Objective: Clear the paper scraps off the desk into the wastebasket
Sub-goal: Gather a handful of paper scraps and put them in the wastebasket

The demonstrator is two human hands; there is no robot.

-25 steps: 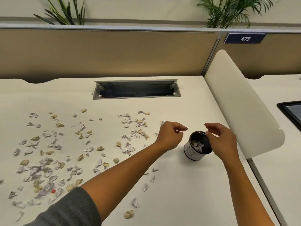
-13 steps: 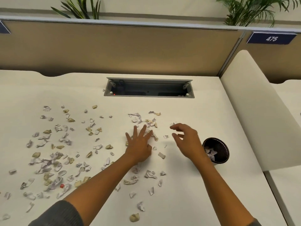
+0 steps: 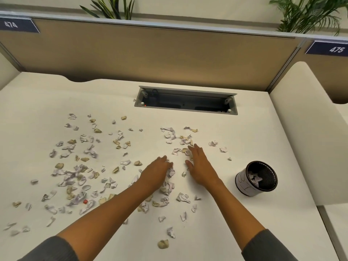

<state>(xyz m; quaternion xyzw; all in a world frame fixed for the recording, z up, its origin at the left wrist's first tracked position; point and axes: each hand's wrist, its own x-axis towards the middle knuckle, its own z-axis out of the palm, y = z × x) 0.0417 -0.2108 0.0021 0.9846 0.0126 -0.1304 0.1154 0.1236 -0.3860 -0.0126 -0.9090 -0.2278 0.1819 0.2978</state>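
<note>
Several white and tan paper scraps [image 3: 79, 174] lie scattered over the left and middle of the cream desk [image 3: 207, 232]. My left hand [image 3: 156, 173] lies on a cluster of scraps at mid-desk, its fingers curled down over them. My right hand [image 3: 199, 164] rests flat beside it, straight fingers reaching into another small cluster [image 3: 185, 141]. The wastebasket [image 3: 244, 185], a small black mesh cup with a white label, stands upright right of my right hand with some scraps inside.
A grey cable opening [image 3: 185, 102] is sunk into the desk behind the scraps. A cream side divider [image 3: 301, 132] rises just right of the wastebasket. A tan partition [image 3: 150, 57] closes the back. A small red bit [image 3: 85, 201] lies among the left scraps.
Both hands left the wastebasket and moved left onto the scraps. My left hand's spread fingers have curled in over scraps; my right hand has come down flat on the desk.
</note>
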